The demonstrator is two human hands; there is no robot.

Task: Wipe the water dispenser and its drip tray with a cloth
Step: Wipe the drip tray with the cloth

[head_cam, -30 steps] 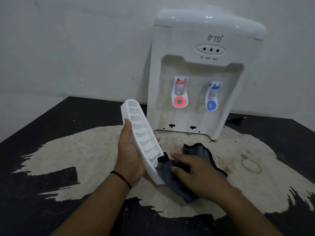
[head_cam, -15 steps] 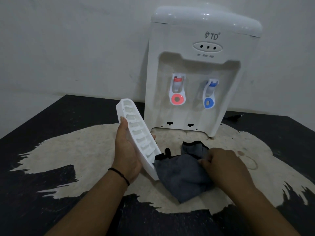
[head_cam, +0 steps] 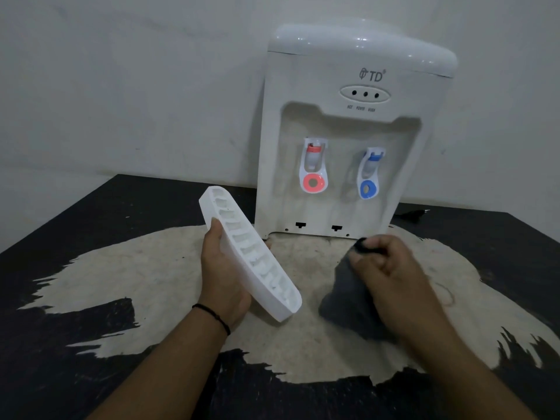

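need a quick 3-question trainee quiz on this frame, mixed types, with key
1. True or false: the drip tray is seated in the water dispenser.
2. Which hand grips the dark cloth? A) left hand B) right hand C) neither
3. Fill in: the tap with the red ring sits to the ____ of the tap with the blue ring in the head view.

Key:
1. False: the left hand holds it tilted above the table, off the dispenser.
2. B
3. left
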